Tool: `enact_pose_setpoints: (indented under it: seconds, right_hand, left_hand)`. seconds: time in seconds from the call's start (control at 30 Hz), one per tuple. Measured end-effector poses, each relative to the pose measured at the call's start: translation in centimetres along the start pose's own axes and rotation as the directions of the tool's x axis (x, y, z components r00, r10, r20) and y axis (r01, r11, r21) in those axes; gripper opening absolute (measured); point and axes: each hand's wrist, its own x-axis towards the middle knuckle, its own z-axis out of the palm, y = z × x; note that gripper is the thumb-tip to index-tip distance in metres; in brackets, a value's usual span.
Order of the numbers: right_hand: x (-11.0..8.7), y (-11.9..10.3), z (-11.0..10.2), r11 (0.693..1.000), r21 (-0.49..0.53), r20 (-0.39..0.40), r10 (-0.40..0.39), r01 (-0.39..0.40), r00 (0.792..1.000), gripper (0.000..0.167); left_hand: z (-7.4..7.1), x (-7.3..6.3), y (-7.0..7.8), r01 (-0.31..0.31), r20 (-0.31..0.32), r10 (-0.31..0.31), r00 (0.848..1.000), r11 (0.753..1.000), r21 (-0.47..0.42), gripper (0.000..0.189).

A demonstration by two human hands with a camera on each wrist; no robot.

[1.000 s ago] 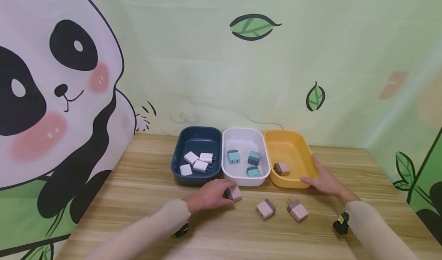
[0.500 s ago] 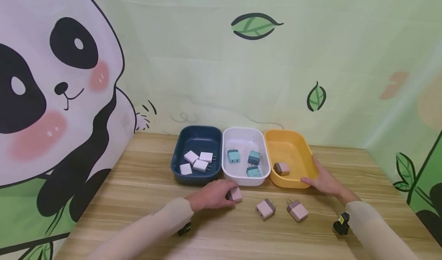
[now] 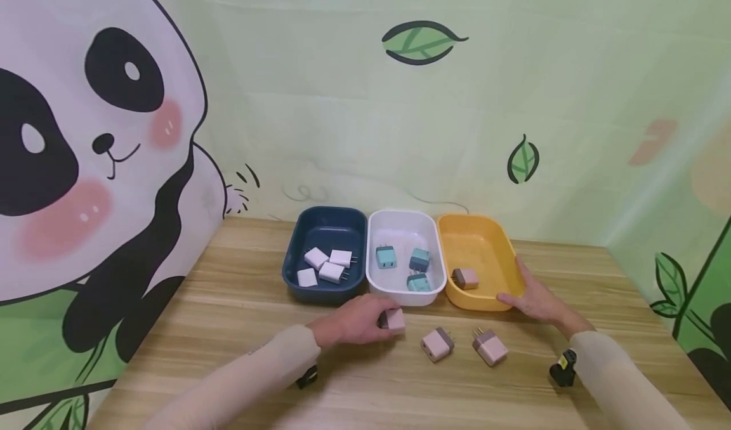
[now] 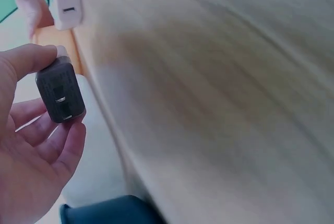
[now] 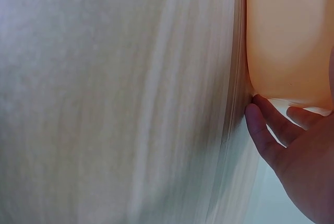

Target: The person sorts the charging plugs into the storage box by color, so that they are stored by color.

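Note:
My left hand [image 3: 360, 321] pinches a pink wall charger [image 3: 395, 321] with a dark end, just in front of the white bin [image 3: 407, 299]. In the left wrist view, this charger's dark end [image 4: 61, 91] faces the camera, its metal prongs seen end-on between thumb and fingers. Over on the right, my right hand [image 3: 537, 297] holds the yellow bin [image 3: 484, 252] at its front right corner, thumb on the rim and fingers along the outer wall. Right-hand fingers [image 5: 276, 119] reach the lower edge of that bin in the right wrist view. One pink charger [image 3: 467, 278] lies inside it.
Two more pink chargers, one nearer the middle [image 3: 437, 345] and one farther right [image 3: 490, 347], lie on the wooden table [image 3: 400, 398]. Several white chargers [image 3: 332, 272] lie in the navy bin [image 3: 325, 295]. Teal chargers [image 3: 386, 257] sit in the white one. A panda-printed backdrop [image 3: 320, 113] stands behind.
My left hand has shifted slightly to the right with the pink charger in its fingers. The right hand stays at the yellow bin's corner.

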Motion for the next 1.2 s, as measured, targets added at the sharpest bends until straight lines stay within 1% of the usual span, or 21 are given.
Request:
enact_pose_setpoints:
  seconds: [0.13,0.27,0.33,0.4,0.5,0.57,0.67,0.83,0.87,0.97,1.07,1.2]
  right_hand:
    - [-0.1,-0.3,-0.1,1.0,-0.004,-0.001,-0.017,0.017,1.0,0.104]
    - [-0.1,-0.3,-0.2,1.0,-0.002,0.0,-0.026,0.026,1.0,0.105]
    - [0.0,-0.2,-0.1,1.0,0.004,0.002,-0.027,0.027,1.0,0.105]
    - [0.0,-0.1,-0.1,1.0,0.007,0.001,-0.029,0.029,1.0,0.105]
    - [0.1,0.0,0.0,1.0,0.01,0.003,-0.021,0.021,1.0,0.105]
    - [0.1,0.1,0.1,1.0,0.005,0.002,-0.019,0.019,1.0,0.105]
    - [0.0,0.0,0.1,1.0,0.005,-0.001,-0.021,0.021,1.0,0.105]
    - [-0.2,0.0,0.0,0.999,0.024,-0.003,-0.023,0.023,1.0,0.105]
    - [-0.2,0.0,-0.1,0.999,0.031,0.0,-0.021,0.021,1.0,0.105]
    - [-0.2,0.2,0.0,0.998,0.058,-0.004,-0.028,0.029,1.0,0.105]
    - [-0.2,0.4,0.1,0.997,0.065,-0.012,-0.044,0.045,0.999,0.104]
    - [-0.1,0.2,0.1,0.998,0.045,-0.021,-0.051,0.052,0.998,0.104]
  left_hand:
    - [-0.8,-0.1,1.4,-0.037,0.017,0.037,0.999,0.999,-0.008,0.042]
    - [-1.5,-0.1,3.2,-0.078,0.04,0.077,0.996,0.997,0.016,0.045]
    - [-1.9,-0.1,4.0,-0.109,0.051,0.107,0.993,0.994,0.027,0.045]
    - [-2.2,0.1,4.8,-0.135,0.058,0.133,0.989,0.99,0.041,0.046]
    - [-2.6,0.7,5.7,-0.166,0.052,0.163,0.985,0.984,0.066,0.047]
    - [-2.8,1.3,6.1,-0.18,0.04,0.177,0.983,0.978,0.107,0.048]
    - [-3.2,2.4,6.5,-0.185,0.027,0.183,0.983,0.971,0.151,0.048]
    - [-3.4,4.6,6.8,-0.168,-0.001,0.17,0.985,0.969,0.179,0.048]
    - [-3.4,5.0,6.9,-0.164,-0.01,0.168,0.986,0.971,0.174,0.048]
    - [-3.4,6.3,6.9,-0.15,-0.038,0.155,0.987,0.981,0.124,0.048]
    - [-3.5,7.6,6.8,-0.137,-0.056,0.141,0.988,0.988,0.068,0.049]
    - [-3.8,9.2,6.8,-0.136,-0.063,0.141,0.988,0.988,0.078,0.048]
